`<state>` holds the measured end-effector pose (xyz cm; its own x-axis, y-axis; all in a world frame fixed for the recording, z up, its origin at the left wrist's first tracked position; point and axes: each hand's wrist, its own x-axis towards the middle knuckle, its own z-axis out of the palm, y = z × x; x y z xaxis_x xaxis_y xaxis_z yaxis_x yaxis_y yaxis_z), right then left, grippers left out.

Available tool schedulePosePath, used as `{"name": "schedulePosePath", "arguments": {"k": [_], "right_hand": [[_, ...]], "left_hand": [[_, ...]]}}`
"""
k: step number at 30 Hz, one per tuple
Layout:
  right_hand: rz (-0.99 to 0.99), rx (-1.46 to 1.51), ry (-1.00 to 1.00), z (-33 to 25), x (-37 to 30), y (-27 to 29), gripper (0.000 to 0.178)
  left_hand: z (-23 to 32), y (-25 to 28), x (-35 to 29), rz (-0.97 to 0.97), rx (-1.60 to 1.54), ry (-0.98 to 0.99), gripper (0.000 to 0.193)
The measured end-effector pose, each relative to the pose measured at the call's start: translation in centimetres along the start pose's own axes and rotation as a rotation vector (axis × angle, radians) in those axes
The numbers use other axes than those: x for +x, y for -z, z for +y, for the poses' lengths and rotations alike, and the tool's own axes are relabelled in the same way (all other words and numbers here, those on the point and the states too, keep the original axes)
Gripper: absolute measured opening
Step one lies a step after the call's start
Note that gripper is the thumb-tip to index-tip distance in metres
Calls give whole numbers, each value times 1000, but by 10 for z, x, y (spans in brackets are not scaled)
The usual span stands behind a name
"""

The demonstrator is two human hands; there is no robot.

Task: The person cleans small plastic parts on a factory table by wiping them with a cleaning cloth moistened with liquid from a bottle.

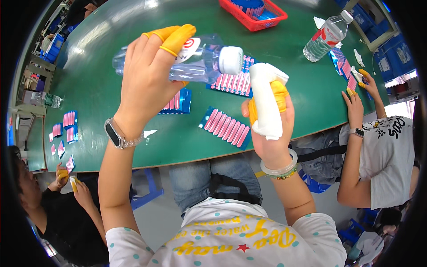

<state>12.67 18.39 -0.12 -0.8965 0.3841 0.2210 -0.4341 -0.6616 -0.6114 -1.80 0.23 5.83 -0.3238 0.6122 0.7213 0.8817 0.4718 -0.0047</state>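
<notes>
My left hand (149, 69) is wrapped round a clear plastic bottle (195, 66) with a white cap, tilted on its side above the table. Yellow finger cots cover some of its fingers. The cap points toward my right hand (275, 133), which holds a folded white cloth or tissue (267, 102) against its yellow-covered fingers. A small gap lies between cap and cloth. Beneath them on the table are blue cards with rows of pink strips: one card (225, 127) near the edge, another (233, 83) behind it, and a third (178, 102) partly hidden by my left hand.
The green table (106, 133) curves round in front of me. A red basket (253, 18) with blue cards stands at the back. Another clear bottle (327, 36) is upright at the right. Co-workers sit left and right, their yellow-tipped hands (356, 102) over similar cards.
</notes>
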Motion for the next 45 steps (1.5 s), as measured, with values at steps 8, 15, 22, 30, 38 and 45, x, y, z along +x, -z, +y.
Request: {"name": "schedulePosePath", "arguments": {"k": [8,15,22,30,38,45], "right_hand": [[138,-258,71,13,-11,1,41],[87,-121,-68,15,-15,5,36],[76,-10,-78,22,-12,-2,34],[146,10,-148,21,-5,-15,30],[-34,663,-459,33,12,-8,24],[29,533,-473,28,11,14,24]], "left_hand": [[19,15,3,-44,238,-161,62],[32,29,9,-22,410,-257,51],[46,43,13,-32,465,-331,45],[47,41,6,-79,379,-296,49],[13,23,5,-200,-19,98,67],[-44,9,5,196,-308,468,68]]}}
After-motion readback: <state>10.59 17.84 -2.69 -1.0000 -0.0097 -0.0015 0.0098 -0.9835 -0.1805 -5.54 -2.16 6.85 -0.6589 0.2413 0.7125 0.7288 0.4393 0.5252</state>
